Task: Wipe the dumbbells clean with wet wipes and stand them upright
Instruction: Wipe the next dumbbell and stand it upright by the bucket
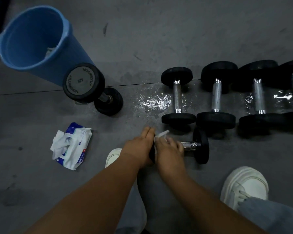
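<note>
Your left hand (139,147) presses flat, fingers straight, on the left head. The wet wipe (161,133) is gripped in your right hand (170,149). The dumbbell (201,146) lies sideways on the floor (159,39); its damp handle may slip during upending.

Showed matt grey on the scuffed floor (159,39), glossy only at the wet patch (152,102). Wore dull black rubber on the heads of the lying dumbbells (216,97), bright knurled metal on their handles. Gleamed with the same chromed metal at the nearest dumbbell (200,146). Looked smooth blue plastic in the bucket (71,53), crinkled glossy film on the wipe pack (74,149), thin soft white cloth in the wet wipe (161,134), smooth matt white on the shoes (243,184).
</note>
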The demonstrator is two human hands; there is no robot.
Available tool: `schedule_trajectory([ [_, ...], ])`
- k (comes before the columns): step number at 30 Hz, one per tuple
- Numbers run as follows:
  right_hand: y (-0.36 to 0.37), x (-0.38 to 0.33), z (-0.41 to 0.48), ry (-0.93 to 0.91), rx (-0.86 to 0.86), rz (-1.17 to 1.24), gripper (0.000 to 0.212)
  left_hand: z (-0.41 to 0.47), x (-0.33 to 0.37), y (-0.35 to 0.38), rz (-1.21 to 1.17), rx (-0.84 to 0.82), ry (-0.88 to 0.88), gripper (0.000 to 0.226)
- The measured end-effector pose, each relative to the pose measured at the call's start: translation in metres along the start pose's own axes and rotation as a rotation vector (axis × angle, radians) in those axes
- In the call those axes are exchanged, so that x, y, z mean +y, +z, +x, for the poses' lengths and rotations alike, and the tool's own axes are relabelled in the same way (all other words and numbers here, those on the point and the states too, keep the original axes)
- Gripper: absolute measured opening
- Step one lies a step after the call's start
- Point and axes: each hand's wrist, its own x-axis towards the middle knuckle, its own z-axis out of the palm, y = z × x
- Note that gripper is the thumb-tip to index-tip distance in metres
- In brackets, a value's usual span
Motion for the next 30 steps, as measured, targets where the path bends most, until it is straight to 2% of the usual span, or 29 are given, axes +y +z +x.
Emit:
schedule_trajectory([
  [3, -0.008, 0.002, -0.005, -0.045, 0.032, 0.053, 0.011, -0.001, 0.000, 0.001, 0.010, 0.010, 0.002, 0.103],
  [7, -0.006, 0.011, 0.014, -0.044, -0.090, -0.013, 0.027, 0.001, -0.001, -0.002, 0.045, -0.025, -0.016, 0.111],
  [11, -0.011, 0.007, 0.008, -0.064, 0.031, 0.090, 0.019, -0.001, 0.001, -0.001, 0.016, -0.007, -0.006, 0.103],
  [13, -0.014, 0.011, 0.011, -0.091, -0.050, 0.011, 0.023, 0.001, 0.000, -0.001, 0.024, -0.015, -0.008, 0.103],
  [15, -0.016, 0.011, 0.018, -0.058, -0.236, -0.066, 0.034, 0.002, -0.001, -0.002, 0.036, -0.021, -0.012, 0.105],
  [16, -0.018, 0.010, 0.020, -0.049, -0.271, -0.085, 0.032, 0.001, -0.001, -0.002, 0.039, -0.021, -0.013, 0.106],
  [19, -0.027, 0.002, 0.024, -0.057, -0.178, -0.068, 0.018, -0.001, 0.000, -0.001, 0.032, -0.031, -0.014, 0.111],
  [23, -0.022, 0.001, 0.022, -0.014, -0.249, -0.125, 0.019, 0.002, 0.000, -0.004, 0.034, -0.050, -0.022, 0.113],
  [27, -0.025, 0.003, 0.015, -0.072, -0.175, -0.048, 0.014, 0.000, 0.000, -0.003, 0.030, -0.059, -0.019, 0.113],
  [30, -0.023, 0.006, 0.016, -0.073, -0.204, -0.005, 0.019, 0.003, 0.000, -0.004, 0.017, -0.041, -0.013, 0.110],
])
